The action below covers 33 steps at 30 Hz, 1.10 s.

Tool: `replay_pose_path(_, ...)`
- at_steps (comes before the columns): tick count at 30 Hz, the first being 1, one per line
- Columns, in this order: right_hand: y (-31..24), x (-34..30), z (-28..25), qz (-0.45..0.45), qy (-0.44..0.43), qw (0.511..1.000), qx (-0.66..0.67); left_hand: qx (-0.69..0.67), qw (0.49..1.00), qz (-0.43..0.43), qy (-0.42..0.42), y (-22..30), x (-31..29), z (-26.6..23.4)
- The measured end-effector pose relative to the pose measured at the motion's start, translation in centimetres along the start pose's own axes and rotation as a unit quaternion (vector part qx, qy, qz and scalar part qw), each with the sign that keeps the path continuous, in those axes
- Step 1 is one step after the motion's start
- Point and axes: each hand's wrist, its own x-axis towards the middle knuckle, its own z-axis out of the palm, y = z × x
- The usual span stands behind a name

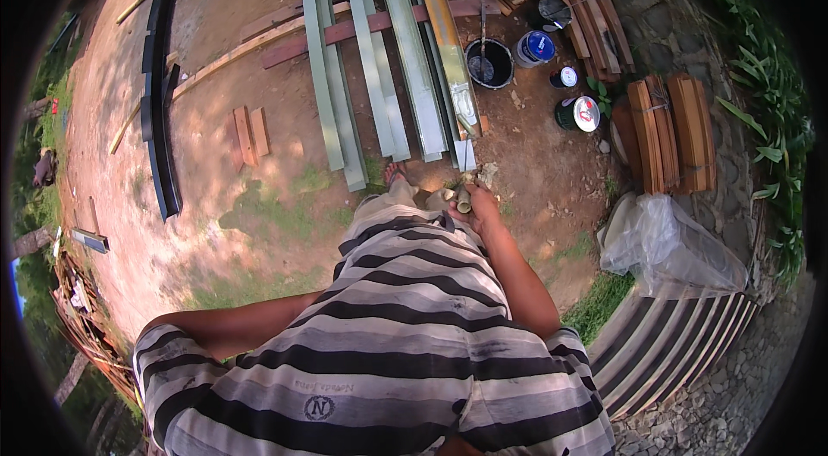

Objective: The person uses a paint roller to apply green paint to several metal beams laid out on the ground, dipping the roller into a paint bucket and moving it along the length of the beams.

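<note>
My right hand [483, 209] is low in front of my striped shirt, at the near ends of the long painted beams. Its fingers are curled round a tan, rolled thing [467, 196], whose exact kind I cannot make out. Close by lies the near end of a beam with a worn orange and whitish face [446, 33]. Beside it rest several pale green beams [396, 50], laid across a reddish crosspiece. My left forearm [250, 322] runs in behind the shirt, which hides my left hand. One bare foot [394, 173] shows near the green beams' ends.
Beyond my right hand stand a black bucket [489, 64] with a stick in it, a blue-lidded can [538, 47] and a white-lidded tin [586, 113]. Bundled boards [670, 135] and clear plastic sheeting [668, 245] lie at right. A black beam [155, 102] lies at left.
</note>
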Motion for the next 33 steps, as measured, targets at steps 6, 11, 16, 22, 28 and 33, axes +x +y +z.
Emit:
replay_pose_path(6,-2.5,7.7,3.3,-0.038,-0.025,0.997,-0.069,-0.014,1.0,-0.004,-0.011,-0.3,0.2,0.0)
replay_pose_path(11,1.8,9.5,7.1,-0.119,-0.028,0.992,-0.024,-0.027,1.0,-0.01,-0.012,-0.2,0.0,0.0)
replay_pose_path(16,1.3,12.6,6.2,-0.094,-0.003,0.995,-0.034,-0.031,0.999,-0.024,-0.018,0.6,-0.1,0.0)
replay_pose_path(22,-0.7,10.0,9.5,-0.074,-0.009,0.996,-0.055,-0.047,0.998,-0.028,-0.011,0.7,-0.5,-0.1)
replay_pose_path(28,-2.0,12.4,8.3,-0.079,0.018,0.996,-0.045,-0.044,0.998,-0.031,-0.012,1.3,-0.7,-0.1)
replay_pose_path(33,-0.3,12.6,8.6,-0.103,0.051,0.992,-0.051,-0.05,0.998,-0.034,-0.013,1.5,-0.6,-0.4)
